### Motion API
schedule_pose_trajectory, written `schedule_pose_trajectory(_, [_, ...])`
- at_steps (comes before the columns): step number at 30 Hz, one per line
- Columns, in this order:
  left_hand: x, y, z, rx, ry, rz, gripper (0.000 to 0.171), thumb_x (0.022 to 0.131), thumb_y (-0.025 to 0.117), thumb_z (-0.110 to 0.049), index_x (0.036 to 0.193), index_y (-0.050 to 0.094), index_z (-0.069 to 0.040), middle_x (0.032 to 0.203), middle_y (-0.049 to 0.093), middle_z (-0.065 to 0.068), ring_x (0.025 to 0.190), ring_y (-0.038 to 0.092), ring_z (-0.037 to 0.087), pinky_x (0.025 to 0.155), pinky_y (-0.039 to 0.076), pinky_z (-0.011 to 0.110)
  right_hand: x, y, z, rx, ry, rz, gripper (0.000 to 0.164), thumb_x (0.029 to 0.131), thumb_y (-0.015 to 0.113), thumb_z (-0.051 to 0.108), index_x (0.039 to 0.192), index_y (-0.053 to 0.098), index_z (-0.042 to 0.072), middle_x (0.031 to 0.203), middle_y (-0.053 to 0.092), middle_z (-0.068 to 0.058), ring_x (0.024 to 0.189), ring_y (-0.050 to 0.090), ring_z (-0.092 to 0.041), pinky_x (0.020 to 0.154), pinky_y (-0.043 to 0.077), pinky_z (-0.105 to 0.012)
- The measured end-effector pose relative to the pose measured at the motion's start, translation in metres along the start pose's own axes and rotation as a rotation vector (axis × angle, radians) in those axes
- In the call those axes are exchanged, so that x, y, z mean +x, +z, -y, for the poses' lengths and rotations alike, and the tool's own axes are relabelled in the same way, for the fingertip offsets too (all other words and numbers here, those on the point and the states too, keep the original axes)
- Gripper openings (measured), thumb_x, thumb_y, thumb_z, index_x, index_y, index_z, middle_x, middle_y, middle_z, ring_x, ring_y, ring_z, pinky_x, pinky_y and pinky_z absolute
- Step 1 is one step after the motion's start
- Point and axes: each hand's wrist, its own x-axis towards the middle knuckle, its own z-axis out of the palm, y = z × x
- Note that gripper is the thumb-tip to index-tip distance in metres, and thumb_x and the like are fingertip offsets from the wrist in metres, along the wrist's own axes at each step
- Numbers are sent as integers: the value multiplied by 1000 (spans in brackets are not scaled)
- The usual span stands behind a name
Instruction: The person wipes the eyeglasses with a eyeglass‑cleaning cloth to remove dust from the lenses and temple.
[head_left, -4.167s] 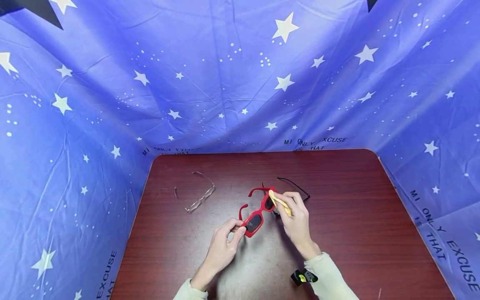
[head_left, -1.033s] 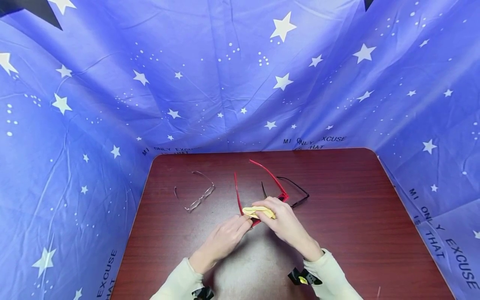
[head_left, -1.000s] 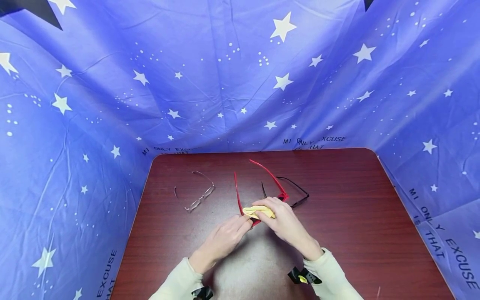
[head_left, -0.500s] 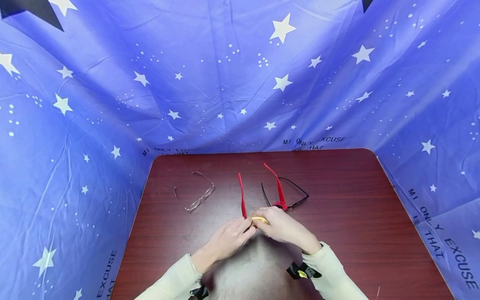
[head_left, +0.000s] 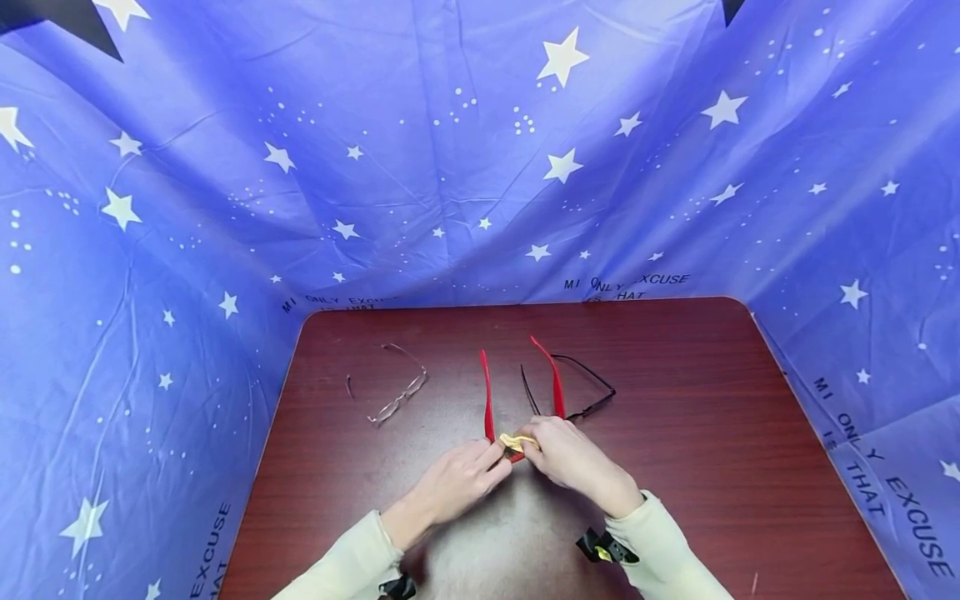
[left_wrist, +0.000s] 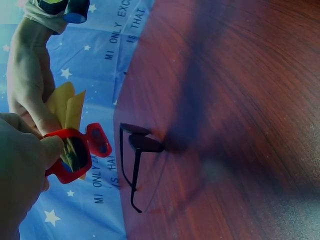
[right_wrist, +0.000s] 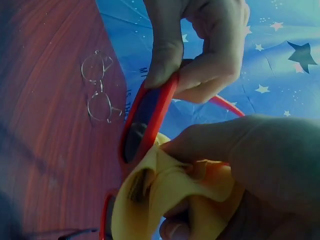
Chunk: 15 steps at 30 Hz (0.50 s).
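Red-framed sunglasses (left_wrist: pixel 70 172) with dark lenses are held up off the table, their temples pointing toward the back in the head view. My left hand (head_left: pixel 453 479) pinches one outer end of the frame between thumb and fingers. A yellow cloth (right_wrist: pixel 165 190) is bunched in my right hand (head_left: pixel 573 458), which presses it against the sunglasses near a lens. In the right wrist view the cloth covers part of the front around the bridge. Part of the frame is hidden behind my hands in the head view.
Clear-lensed glasses (head_left: pixel 397 398) with a thin frame lie unfolded on the table (head_left: pixel 712 467), left of my hands. Black sunglasses (left_wrist: pixel 145 143) rest on the table just beyond my right hand. A blue star-printed curtain (head_left: pixel 450 150) surrounds the table.
The red sunglasses have tilted, so their temples now point backward. The yellow cloth has gone from the right end of the frame toward the left lens. Both hands have come closer together.
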Motion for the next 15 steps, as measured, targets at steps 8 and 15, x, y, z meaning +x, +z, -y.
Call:
schedule_pose_trajectory(8, [2,2,2,-42,6,-18,14,98,50,-15,93,62,-14,95,60,-2,82,58,13,73,52,23,1,-6,1,275,-1,76,14,96,62,3,94,75,7,70,57,11,66,49,1,64,45,-21])
schedule_pose_trajectory(15, [3,2,3,-37,13,-9,8,91,53,-13,92,61,-14,95,60,-2,82,58,13,73,51,23,2,-3,2,221,-31,60,14,97,62,5,99,76,7,88,71,5,81,62,-7,75,52,-28])
